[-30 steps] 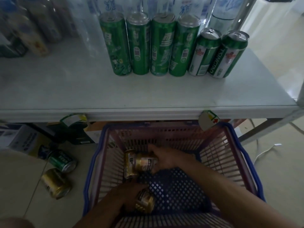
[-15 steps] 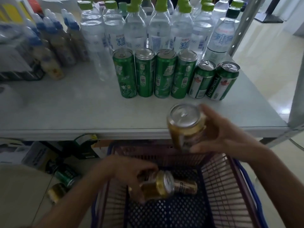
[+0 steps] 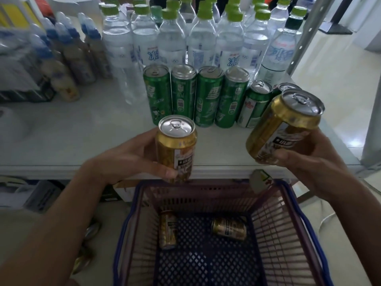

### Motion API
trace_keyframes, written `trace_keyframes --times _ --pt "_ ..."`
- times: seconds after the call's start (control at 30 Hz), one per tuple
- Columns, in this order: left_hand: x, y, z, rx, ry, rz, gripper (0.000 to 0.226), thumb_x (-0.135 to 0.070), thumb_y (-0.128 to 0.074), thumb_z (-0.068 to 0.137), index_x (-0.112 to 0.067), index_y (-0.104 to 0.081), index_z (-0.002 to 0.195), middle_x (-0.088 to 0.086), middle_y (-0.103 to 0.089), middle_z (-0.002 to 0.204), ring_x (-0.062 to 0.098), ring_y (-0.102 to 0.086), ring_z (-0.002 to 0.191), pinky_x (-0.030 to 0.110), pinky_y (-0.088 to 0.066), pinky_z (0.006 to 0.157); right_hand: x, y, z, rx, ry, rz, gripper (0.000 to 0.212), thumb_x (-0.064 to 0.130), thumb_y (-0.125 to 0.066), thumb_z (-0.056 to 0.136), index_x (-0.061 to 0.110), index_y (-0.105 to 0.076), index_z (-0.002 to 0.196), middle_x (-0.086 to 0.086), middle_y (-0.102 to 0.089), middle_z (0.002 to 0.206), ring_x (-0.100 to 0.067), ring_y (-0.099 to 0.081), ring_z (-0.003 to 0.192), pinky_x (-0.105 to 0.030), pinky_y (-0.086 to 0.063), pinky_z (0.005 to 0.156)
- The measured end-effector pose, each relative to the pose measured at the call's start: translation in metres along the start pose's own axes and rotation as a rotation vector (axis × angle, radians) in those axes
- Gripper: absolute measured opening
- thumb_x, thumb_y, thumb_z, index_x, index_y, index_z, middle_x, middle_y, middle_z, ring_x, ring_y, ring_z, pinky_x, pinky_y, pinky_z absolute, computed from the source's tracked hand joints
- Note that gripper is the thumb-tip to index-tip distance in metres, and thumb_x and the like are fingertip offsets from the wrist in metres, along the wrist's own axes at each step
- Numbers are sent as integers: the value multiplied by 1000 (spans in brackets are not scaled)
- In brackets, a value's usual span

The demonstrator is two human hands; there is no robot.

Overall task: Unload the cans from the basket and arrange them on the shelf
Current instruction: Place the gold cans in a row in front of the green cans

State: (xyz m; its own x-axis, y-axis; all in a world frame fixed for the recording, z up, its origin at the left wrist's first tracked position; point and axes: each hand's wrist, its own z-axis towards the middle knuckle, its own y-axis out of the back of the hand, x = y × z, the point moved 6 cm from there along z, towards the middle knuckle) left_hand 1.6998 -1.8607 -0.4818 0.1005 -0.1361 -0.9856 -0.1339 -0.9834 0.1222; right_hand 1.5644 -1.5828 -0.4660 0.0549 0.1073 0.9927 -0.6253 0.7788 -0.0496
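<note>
My left hand (image 3: 132, 159) grips an upright gold can (image 3: 176, 147) over the front edge of the white shelf (image 3: 72, 131). My right hand (image 3: 309, 162) holds a second gold can (image 3: 282, 129), tilted to the right, above the shelf's right front. A row of green cans (image 3: 206, 98) stands on the shelf behind them. Below, the blue and purple basket (image 3: 292, 234) holds two more gold cans lying down, one at the left (image 3: 168, 230) and one in the middle (image 3: 228, 228).
Water bottles with green caps (image 3: 171, 38) fill the back of the shelf, and brown bottles with blue caps (image 3: 68, 52) stand at the left. A grey upright post (image 3: 303, 36) bounds the shelf at the right. Loose cans (image 3: 90, 232) lie on the floor left of the basket.
Both hands have come up out of the basket, each with a gold can. The right can moved right and further over the shelf; the left can rose to the shelf's edge.
</note>
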Motion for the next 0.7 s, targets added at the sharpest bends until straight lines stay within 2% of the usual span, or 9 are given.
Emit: trace_keyframes --times 0.1,0.17,0.27,0.37,0.4,0.47,0.57,0.63,0.7 --pt "-1 5 2 -104 -30 -25 70 5 -77 68 -13 -55 131 5 -70 125 20 -67 117 28 -56 90 -4 -9 2 -11 -11 -39 91 38 -99 52 8 -58 128 -14 -74 118 -30 -72 111 -37 -60 88" --pt "-2 14 2 -235 -57 15 69 -4 -82 66 -22 -59 129 -1 -71 123 15 -67 116 26 -57 90 -8 -20 5 -20 7 -84 79 38 -96 58 13 -63 125 -13 -73 121 -29 -71 114 -37 -58 92" --pt "-1 34 -2 -451 -52 106 68 -13 -88 66 -30 -62 126 -9 -73 116 9 -69 109 27 -57 90 -14 -42 14 -42 30 -204 60 37 -85 66 25 -65 121 5 -76 116 -13 -72 111 -30 -58 93" --pt "5 54 -8 -612 -41 126 69 -18 -91 66 -34 -61 126 -10 -74 111 5 -70 102 24 -57 87 -26 -64 28 -29 37 -366 58 60 -81 66 40 -64 117 18 -74 115 -5 -69 111 -39 -56 99" --pt "7 59 -10 -648 -31 131 69 -19 -91 66 -35 -60 125 -11 -74 109 4 -70 100 21 -56 84 -30 -71 32 -27 35 -400 57 62 -79 66 41 -64 117 20 -73 116 -4 -68 112 -43 -55 99" --pt "13 64 -11 -678 -9 153 71 -22 -93 64 -38 -58 124 -13 -72 108 2 -69 97 14 -56 75 -36 -85 41 -14 40 -439 61 59 -77 71 38 -61 127 19 -71 121 -5 -66 116 -48 -53 101" --pt "21 65 -9 -673 4 177 71 -20 -93 64 -34 -57 124 -10 -71 109 0 -69 93 12 -55 70 -41 -102 52 28 50 -446 64 52 -77 79 33 -56 136 17 -69 126 -6 -65 118 -46 -53 103" --pt "25 64 -5 -674 -6 225 71 -23 -93 64 -29 -57 125 -7 -72 111 1 -69 93 20 -59 78 -42 -107 56 17 58 -444 65 50 -77 79 28 -56 137 15 -69 127 -5 -65 117 -40 -53 103" --pt "27 65 0 -695 -12 293 73 -38 -94 59 -30 -56 122 -8 -72 111 5 -69 98 33 -59 89 -44 -109 57 -4 53 -426 65 47 -77 78 25 -57 136 17 -69 125 0 -65 115 -30 -53 101"
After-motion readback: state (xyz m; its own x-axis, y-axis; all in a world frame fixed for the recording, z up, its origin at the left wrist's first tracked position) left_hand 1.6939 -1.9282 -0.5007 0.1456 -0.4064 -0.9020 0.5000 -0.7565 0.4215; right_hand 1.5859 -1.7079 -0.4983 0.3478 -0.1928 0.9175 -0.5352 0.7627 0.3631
